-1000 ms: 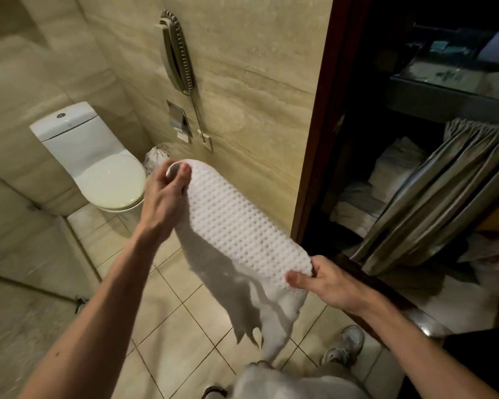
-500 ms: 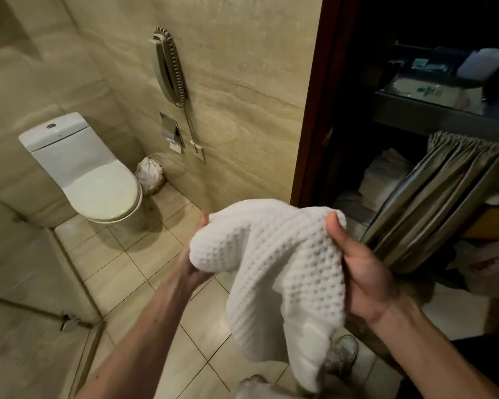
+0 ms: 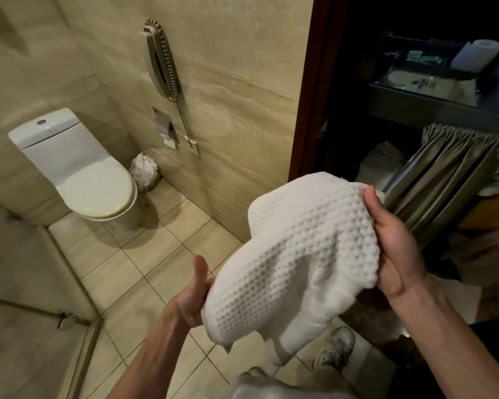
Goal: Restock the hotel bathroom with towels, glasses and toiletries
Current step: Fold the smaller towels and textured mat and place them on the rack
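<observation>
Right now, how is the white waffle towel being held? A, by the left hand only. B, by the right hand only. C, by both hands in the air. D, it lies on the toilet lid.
C: the left hand grips the towel at its lower edge and the right hand at its upper side, above the floor.

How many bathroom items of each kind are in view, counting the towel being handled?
Waffle-weave towel: 1
Toilet: 1
Wall phone: 1
Lined waste bin: 1
Toilet paper holder: 1
Total: 5
</observation>
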### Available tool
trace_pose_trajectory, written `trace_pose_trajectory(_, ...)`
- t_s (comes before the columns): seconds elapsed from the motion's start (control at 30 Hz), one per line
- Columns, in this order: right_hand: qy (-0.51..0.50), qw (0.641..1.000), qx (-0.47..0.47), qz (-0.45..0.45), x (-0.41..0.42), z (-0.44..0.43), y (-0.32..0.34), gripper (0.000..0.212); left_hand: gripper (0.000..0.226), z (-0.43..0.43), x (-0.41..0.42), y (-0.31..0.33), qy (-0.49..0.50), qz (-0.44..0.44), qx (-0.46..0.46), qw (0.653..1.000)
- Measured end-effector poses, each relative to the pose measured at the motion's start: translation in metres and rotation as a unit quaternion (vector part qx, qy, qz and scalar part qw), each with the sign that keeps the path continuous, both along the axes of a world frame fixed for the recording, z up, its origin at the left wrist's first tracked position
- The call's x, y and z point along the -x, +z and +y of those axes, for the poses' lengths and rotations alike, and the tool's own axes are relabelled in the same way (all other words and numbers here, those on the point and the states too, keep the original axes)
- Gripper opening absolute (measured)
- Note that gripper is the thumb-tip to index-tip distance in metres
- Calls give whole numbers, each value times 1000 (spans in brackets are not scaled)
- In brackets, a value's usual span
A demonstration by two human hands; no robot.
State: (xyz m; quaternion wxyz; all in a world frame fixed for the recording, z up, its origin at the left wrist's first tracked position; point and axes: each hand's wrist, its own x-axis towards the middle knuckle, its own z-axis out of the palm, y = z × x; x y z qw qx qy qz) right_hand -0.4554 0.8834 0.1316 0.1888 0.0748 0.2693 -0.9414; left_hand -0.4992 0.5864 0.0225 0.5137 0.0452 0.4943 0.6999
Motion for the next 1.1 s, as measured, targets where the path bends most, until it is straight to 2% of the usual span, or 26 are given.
trace_pose_trajectory(0.1, -47, 998, -48, 1, 1, 13, -2, 64, 61, 4, -2, 11, -10, 26, -30, 999)
trace_pose_trajectory(0.17, -75, 997, -17, 12, 5, 16, -8, 68, 53, 11, -6, 21, 0, 34, -55, 998)
trace_pose_trajectory(0.27, -121, 991, -22, 60, 2, 22, -10, 85, 51, 22, -10, 34, 67, 25, -75, 995)
trace_pose_trajectory(0.33, -108, 987, -92, 71, -6, 16, -23, 89, 58, 29, -8, 41, 119, 16, -88, 989)
trace_pose_trajectory(0.4, -66, 983, -171, 15, -20, 2, -47, 88, 75, 37, -4, 46, 194, -20, -81, 978)
trace_pose_trajectory(0.5, 26, 973, -224, -55, -40, -19, -71, 91, 93, 43, 4, 48, 265, -85, -80, 957)
trace_pose_trajectory(0.53, 21, 967, -244, -66, -41, -23, -73, 81, 95, 42, 5, 46, 268, -92, -82, 955)
trace_pose_trajectory(0.6, -11, 963, -260, -73, -39, -24, -69, 50, 100, 37, 6, 42, 267, -84, -86, 956)
trace_pose_trajectory(0.67, -15, 967, -244, -74, -36, -24, -61, 24, 105, 31, 4, 42, 251, -37, -72, 965)
trace_pose_trajectory(0.8, -9, 965, -255, -62, -33, -22, -50, 25, 109, 16, 6, 47, 217, 67, 13, 974)
trace_pose_trajectory(0.87, -8, 966, -248, -70, -32, -17, -49, 29, 101, 10, 7, 47, 183, 114, 50, 975)
trace_pose_trajectory(0.97, -7, 971, -222, -89, -33, -10, -59, 60, 70, 6, 9, 48, 184, 181, 107, 960)
trace_pose_trajectory(1.03, -1, 967, -229, -110, -31, -7, -69, 45, 59, 1, 11, 45, 186, 201, 132, 953)
trace_pose_trajectory(1.1, 13, 951, -271, -145, -26, -6, -77, 33, 62, -3, 15, 38, 188, 179, 160, 952)
